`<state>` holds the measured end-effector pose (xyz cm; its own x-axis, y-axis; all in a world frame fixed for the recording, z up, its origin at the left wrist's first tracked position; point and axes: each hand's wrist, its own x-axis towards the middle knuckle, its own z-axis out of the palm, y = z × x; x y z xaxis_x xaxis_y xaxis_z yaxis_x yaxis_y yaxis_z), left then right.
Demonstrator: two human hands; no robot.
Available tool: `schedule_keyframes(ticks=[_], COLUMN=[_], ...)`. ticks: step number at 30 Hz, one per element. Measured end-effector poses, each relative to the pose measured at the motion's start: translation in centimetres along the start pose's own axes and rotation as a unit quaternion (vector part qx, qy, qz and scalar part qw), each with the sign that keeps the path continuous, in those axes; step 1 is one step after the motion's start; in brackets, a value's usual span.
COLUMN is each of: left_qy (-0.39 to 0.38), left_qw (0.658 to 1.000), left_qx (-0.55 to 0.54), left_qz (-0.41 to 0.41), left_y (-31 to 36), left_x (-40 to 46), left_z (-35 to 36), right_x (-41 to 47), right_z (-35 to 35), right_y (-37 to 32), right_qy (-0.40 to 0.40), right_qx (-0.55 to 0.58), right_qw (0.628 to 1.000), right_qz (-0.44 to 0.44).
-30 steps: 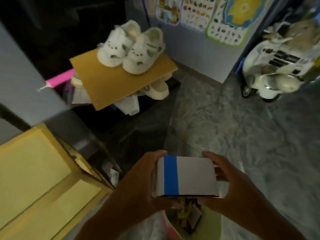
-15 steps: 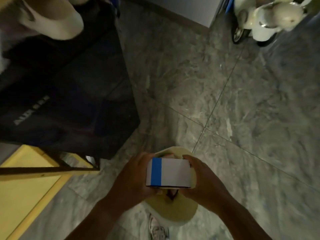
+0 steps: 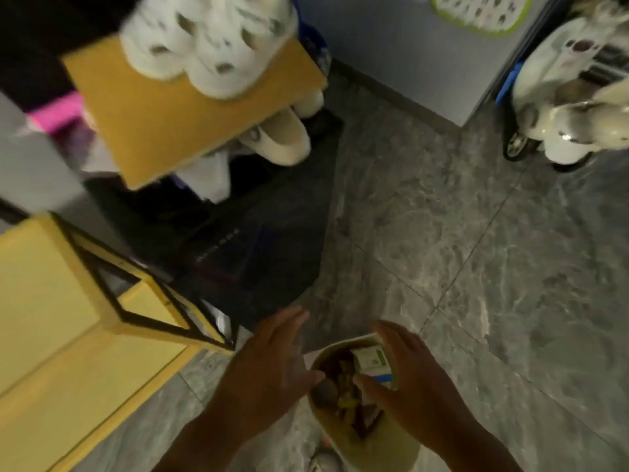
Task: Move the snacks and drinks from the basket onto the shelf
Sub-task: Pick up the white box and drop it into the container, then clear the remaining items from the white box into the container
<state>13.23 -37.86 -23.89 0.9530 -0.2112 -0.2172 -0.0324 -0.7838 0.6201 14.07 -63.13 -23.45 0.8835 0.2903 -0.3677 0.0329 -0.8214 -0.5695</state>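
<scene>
A pale yellow-green basket point(image 3: 388, 447) stands on the floor at the bottom centre, holding several snack packets point(image 3: 345, 393). A white box with green and blue print point(image 3: 371, 361) lies at the basket's far rim. My left hand point(image 3: 269, 366) hovers just left of the basket with its fingers spread and nothing in it. My right hand point(image 3: 408, 376) is spread over the basket's right side, thumb and fingers on either side of the box; I cannot tell if it touches the box. The yellow shelf point(image 3: 51, 318) with black frame bars is at the left.
A shoe rack with an orange-brown board point(image 3: 190, 107) carries white shoes point(image 3: 207, 39) at the upper left, with a dark bag point(image 3: 258, 247) below it. A cream toy scooter point(image 3: 561, 107) stands at the upper right. Grey marble floor point(image 3: 476, 267) spreads right of the basket.
Earlier both hands held the white box with a blue stripe above the basket. Now the hands are spread apart and the box rests in the basket. The view has tilted back up.
</scene>
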Motion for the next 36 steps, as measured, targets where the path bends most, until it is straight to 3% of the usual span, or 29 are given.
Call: schedule_keyframes(ticks=[7, 17, 21, 26, 36], left_qy=[0.184, 0.341, 0.367, 0.376, 0.269], left_qw=[0.981, 0.915, 0.886, 0.861, 0.879], left_qx=[0.057, 0.152, 0.16, 0.145, 0.1], left_qz=[-0.006, -0.153, -0.234, -0.312, -0.382], left_y=[-0.1, -9.4, -13.2, -18.3, -26.7], left_x=[-10.9, -38.2, -48.9, -57.0, -56.7], left_z=[-19.5, -40.5, -45.1, -46.4, -45.5], right_x=[-0.7, -6.8, -10.5, -12.3, -7.5], right_z=[-4.9, 1.8, 6.9, 12.3, 22.0], right_y=[-21.4, -54.0, -63.8, -71.1, -76.9], right_qy=[0.091, 0.08, 0.086, 0.043, -0.096], right_qx=[-0.038, -0.053, -0.056, -0.105, -0.187], right_qw=[0.982, 0.934, 0.913, 0.889, 0.864], right_qz=[-0.162, -0.345, -0.395, -0.443, -0.457])
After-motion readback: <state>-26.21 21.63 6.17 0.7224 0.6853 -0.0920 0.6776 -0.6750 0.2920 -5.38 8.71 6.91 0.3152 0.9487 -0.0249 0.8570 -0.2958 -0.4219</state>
